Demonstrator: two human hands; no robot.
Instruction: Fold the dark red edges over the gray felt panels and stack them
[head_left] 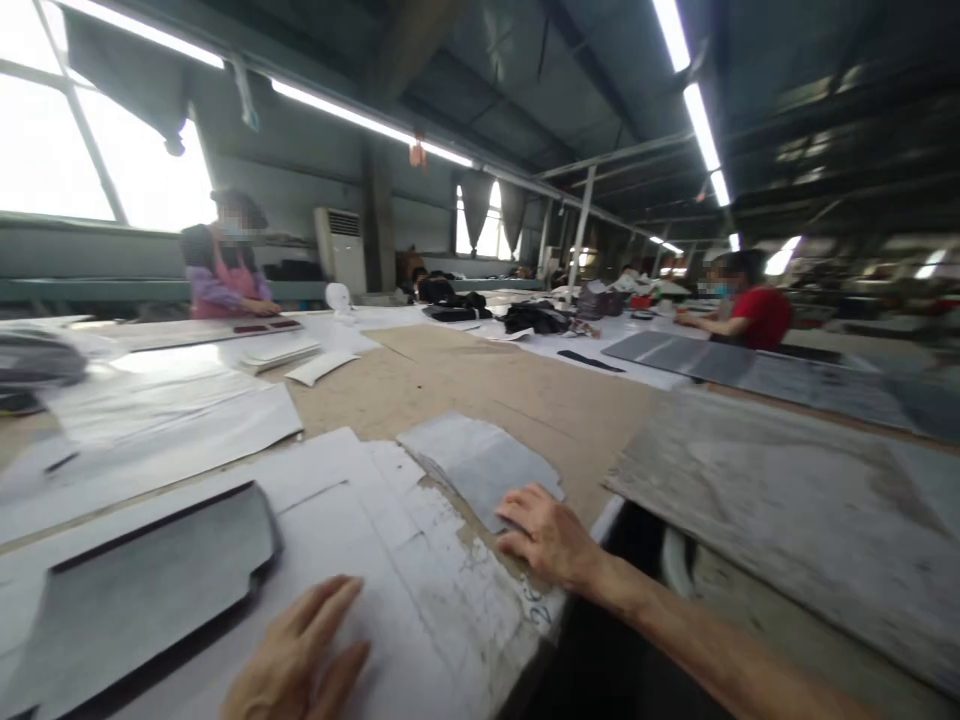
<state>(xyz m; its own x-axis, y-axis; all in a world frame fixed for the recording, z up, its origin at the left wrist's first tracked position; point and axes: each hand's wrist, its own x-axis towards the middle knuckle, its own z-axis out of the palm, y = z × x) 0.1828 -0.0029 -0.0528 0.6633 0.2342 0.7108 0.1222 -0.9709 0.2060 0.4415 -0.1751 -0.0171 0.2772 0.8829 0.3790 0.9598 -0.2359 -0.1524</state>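
The right hand (pixel 551 540) lay on the near right edge of the grey sheet (pixel 480 465), central on the counter (pixel 517 385); with its fingertips partly obscured, grip could not be determined. The left hand (pixel 300 650), fingers spread, was cut off near. The panel (pixel 150 595), left, also ran out of view.

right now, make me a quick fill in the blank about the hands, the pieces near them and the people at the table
1. The hand touching the plain grey piece is the person's own ____ one.
2. In the picture, the dark-edged grey piece lies to the ____ of the left hand.
3. At the picture's right, a co-worker wears a top coloured ____.
4. At the picture's left, another co-worker wears an apron coloured ____.

Missing words: right; left; red; pink.
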